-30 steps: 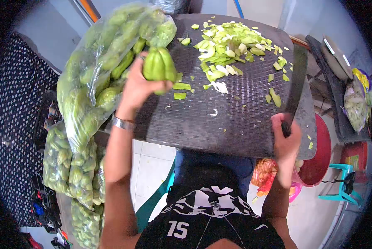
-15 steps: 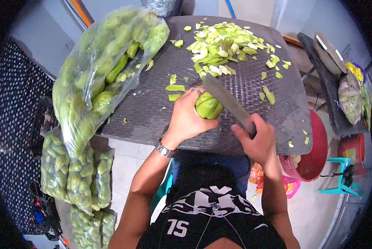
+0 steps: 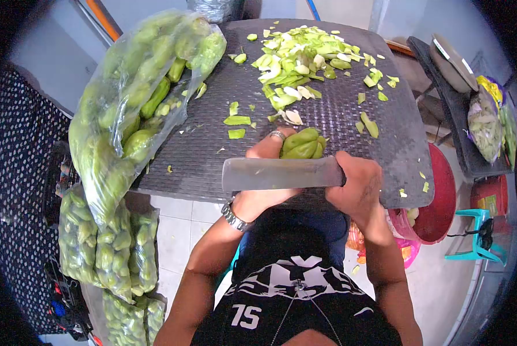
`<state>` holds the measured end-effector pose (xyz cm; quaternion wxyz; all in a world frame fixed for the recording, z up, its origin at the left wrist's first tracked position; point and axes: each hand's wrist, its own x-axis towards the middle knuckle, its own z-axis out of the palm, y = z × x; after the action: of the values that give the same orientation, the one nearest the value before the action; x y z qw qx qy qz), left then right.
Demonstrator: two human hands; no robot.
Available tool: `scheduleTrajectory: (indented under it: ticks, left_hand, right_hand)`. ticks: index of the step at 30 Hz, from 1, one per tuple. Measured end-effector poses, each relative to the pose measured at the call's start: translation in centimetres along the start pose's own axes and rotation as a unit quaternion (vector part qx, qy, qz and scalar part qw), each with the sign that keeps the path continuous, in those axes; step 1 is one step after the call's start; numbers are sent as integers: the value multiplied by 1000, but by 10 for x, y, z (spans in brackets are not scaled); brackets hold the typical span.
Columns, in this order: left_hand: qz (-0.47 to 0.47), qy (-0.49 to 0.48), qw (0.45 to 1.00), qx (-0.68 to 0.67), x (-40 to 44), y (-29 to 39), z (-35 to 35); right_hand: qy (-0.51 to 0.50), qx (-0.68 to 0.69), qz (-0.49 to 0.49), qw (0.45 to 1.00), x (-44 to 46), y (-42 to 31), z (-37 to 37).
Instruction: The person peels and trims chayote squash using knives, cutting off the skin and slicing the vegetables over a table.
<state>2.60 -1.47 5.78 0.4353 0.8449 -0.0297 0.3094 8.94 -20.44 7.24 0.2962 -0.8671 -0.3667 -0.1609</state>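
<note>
My left hand [image 3: 263, 199] is closed around a green chayote [image 3: 302, 144] above the near part of the dark woven-pattern table [image 3: 212, 155]. In my right hand [image 3: 359, 183] is the handle of a broad-bladed knife [image 3: 281, 174]. Its blade lies level across the view, pointing left, and covers part of my left hand. Whether the blade touches the chayote I cannot tell. Beyond my hands, a heap of pale green peelings and cut pieces [image 3: 304, 52] spreads over the far side of the table.
A clear plastic bag of chayotes [image 3: 111, 115] lies along the table's left edge. More bagged chayotes [image 3: 111, 248] stand lower left. At right are a red tub [image 3: 437, 199], a turquoise stool [image 3: 474, 236] and a dark side table [image 3: 463, 135] holding bagged vegetables.
The knife has swung from pointing up and away over the chayote to lying level, nearer my body, across my left hand. The chayote has turned in my left hand and moved slightly right.
</note>
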Motion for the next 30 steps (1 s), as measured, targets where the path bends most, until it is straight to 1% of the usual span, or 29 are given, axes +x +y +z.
scheduleTrajectory:
  ticks: [4,7,10,13,15,17,18,20,22,23,24,25,27,28,30]
  left_hand:
    - [16,23,1000,7,-4,-3,7]
    - [25,13,997,78,-9,1,7]
    - [-79,71,994,-40,-13,2,17]
    - [-96,88,990,51,-11,8,7]
    - [-141,86,985,41,-13,7,7]
    - [-187,91,977,38,-13,11,5]
    - [-188,88,977,41,-12,12,5]
    - [-191,85,977,45,-11,15,7]
    - [-147,63,984,82,-17,14,19]
    - [-123,52,986,102,-20,14,24]
    - [-118,65,985,103,-18,19,23]
    - [-140,57,983,106,-16,22,21]
    - [-188,37,975,110,-17,26,17]
    - [-165,62,981,81,-18,28,14]
    - [-117,100,988,23,-24,30,7]
  right_hand:
    - [-26,12,6,1000,1,8,4]
    - [-52,11,16,998,8,23,1]
    - [-74,3,7,997,13,43,-1]
    - [-84,-31,6,996,16,61,-10]
    - [-91,-59,17,994,17,71,-15]
    - [-136,-75,71,985,18,72,-24]
    - [-158,-83,99,979,18,72,-28]
    - [-175,-90,99,975,15,55,-25]
    - [-179,-86,100,975,19,33,-20]
    - [-157,-78,86,981,18,34,-18]
    - [-134,-69,71,986,19,35,-14]
    - [-110,-61,56,991,20,36,-11]
    - [-145,-75,106,981,22,43,-11]
    - [-161,-83,127,975,26,50,-13]
    - [-155,-118,193,962,25,87,-16]
